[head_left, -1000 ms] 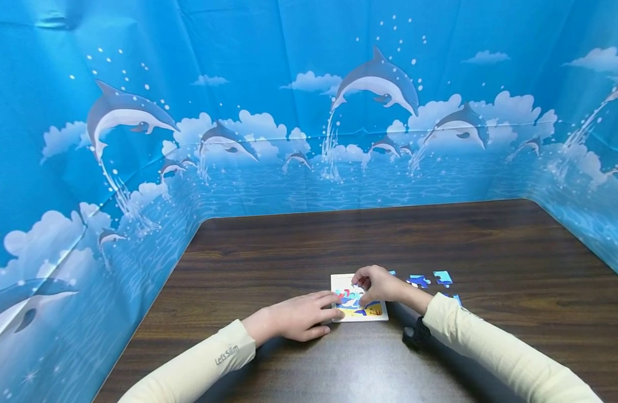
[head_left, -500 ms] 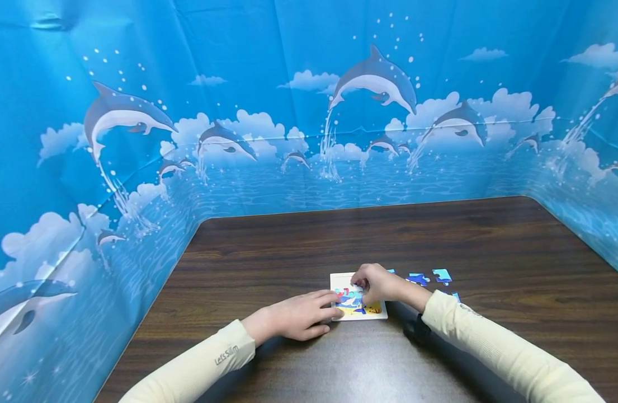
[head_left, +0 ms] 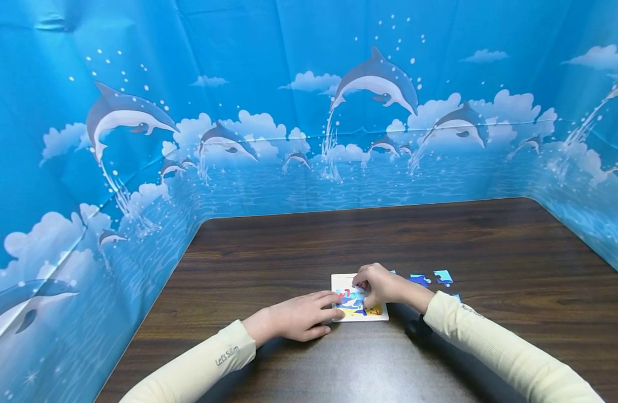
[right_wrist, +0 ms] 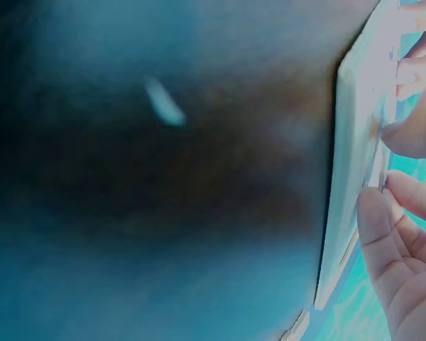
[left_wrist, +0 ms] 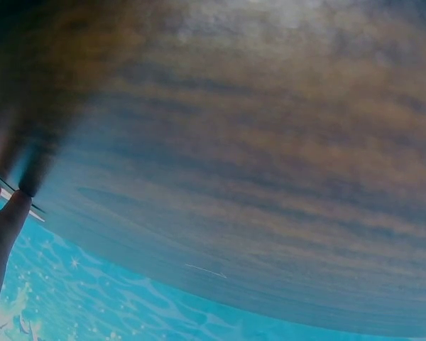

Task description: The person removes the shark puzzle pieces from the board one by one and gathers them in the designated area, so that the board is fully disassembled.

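Observation:
A small jigsaw puzzle in a white frame (head_left: pixel 360 319) lies on the dark wood table, its picture bright blue, yellow and red. My left hand (head_left: pixel 306 317) rests palm down beside it, fingers spread, with fingertips on the frame's left edge. Over the puzzle's upper right part, my right hand (head_left: pixel 381 284) bends down with thumb and fingers pinching a puzzle piece against the board. The hand covers most of that piece. In the right wrist view the frame (right_wrist: pixel 344 135) stands edge-on, and the right hand's fingertips (right_wrist: pixel 373 206) are right at its surface.
Loose blue puzzle pieces lie right of the frame: a dark blue one (head_left: pixel 419 280), a light blue one (head_left: pixel 443 277), and others partly hidden by the right arm. A blue dolphin-print curtain (head_left: pixel 288 101) surrounds the table's (head_left: pixel 268 252) back and sides.
The right hand's thumb and fingers have shifted slightly over the same part of the puzzle. My left hand stays in place at the frame's edge.

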`<control>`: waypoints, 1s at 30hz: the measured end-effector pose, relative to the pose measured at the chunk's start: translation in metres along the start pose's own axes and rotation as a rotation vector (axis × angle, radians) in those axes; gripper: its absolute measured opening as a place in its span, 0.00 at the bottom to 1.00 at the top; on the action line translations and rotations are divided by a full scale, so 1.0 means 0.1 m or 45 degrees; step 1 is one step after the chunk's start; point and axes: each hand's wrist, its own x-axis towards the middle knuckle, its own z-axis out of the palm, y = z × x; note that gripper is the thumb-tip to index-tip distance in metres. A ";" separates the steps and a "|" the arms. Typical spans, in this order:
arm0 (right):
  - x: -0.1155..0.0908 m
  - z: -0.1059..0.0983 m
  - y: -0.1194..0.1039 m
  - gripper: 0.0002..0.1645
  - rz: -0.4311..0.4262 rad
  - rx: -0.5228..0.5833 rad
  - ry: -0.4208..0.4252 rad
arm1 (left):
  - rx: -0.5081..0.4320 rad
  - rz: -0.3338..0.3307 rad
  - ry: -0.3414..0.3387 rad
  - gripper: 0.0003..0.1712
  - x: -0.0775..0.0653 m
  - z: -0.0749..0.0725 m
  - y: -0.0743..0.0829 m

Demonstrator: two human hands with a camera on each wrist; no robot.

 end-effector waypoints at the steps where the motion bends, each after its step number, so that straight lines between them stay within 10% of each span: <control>1: 0.00 0.00 0.00 0.20 -0.010 0.005 0.011 | 0.001 0.002 0.001 0.23 0.00 0.00 0.00; 30: 0.00 0.03 0.01 0.23 0.072 0.046 0.053 | -0.009 -0.005 -0.012 0.24 0.00 0.00 0.00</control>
